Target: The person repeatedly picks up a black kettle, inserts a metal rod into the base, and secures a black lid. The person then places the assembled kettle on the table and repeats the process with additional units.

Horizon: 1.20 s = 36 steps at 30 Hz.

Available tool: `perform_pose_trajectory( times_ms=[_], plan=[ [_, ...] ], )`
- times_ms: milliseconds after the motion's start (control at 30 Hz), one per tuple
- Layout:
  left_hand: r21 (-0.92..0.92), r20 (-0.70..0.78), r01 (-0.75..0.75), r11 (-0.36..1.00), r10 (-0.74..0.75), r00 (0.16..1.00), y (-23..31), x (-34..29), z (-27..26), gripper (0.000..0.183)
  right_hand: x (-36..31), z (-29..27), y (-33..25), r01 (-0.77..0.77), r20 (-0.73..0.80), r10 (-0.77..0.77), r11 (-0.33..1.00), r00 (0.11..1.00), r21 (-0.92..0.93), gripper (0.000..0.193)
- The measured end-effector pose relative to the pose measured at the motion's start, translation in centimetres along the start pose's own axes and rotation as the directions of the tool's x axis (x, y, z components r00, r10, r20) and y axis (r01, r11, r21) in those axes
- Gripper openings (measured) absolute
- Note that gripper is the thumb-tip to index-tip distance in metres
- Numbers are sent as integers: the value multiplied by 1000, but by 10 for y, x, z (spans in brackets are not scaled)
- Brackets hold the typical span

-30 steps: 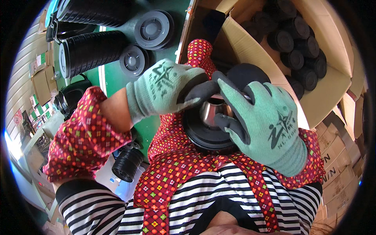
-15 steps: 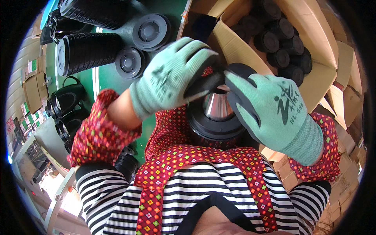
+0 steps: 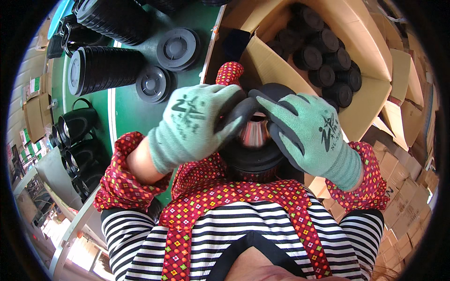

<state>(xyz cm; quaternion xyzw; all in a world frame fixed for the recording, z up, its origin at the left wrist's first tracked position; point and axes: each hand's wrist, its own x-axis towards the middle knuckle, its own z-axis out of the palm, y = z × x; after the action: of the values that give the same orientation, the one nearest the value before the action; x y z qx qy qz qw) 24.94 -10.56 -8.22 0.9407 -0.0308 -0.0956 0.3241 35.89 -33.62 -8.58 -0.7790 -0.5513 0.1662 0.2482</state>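
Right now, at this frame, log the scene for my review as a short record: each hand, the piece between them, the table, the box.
left hand: green-and-black glove, fingertips above the metal cone; grip hidden
right hand: matching glove, fingertips meeting the left's; grip hidden
piece: shiny cone on a black round base, near the patterned apron
green table: stacks of black discs
cardboard box: open, upper right, holding black cylinders

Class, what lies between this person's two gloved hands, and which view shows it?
The head view shows a shiny metal piece between the left hand and the right hand, with a round black part about its lower end.
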Motion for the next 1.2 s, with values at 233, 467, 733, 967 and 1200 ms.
perform_pose_trajectory(
  times_ms=[233, 467, 733, 967, 1200],
  plan=[
    [263, -124, -118, 957, 155, 980, 14, 11, 4, 32, 38, -46, 39, 72, 10, -83, 912, 997, 403, 49],
    [211, -281, -52, 976, 112, 953, 29, 5, -2, 55, 95, 93, 43, -55, 11, -259, -166, 966, 985, 50],
    [151, -7, -207, 967, 210, 978, 81, 61, 18, 57, 62, 95, 62, 155, -126, -98, 405, 987, 901, 42],
    [67, 67, -229, 971, 225, 972, 86, 62, 61, 36, 66, 104, 75, 213, -122, -213, 486, 970, 848, 40],
    [-16, -13, -334, 943, 333, 943, 75, 53, 63, 25, 65, 103, 83, 249, -102, -293, 524, 950, 814, 39]
  ],
)
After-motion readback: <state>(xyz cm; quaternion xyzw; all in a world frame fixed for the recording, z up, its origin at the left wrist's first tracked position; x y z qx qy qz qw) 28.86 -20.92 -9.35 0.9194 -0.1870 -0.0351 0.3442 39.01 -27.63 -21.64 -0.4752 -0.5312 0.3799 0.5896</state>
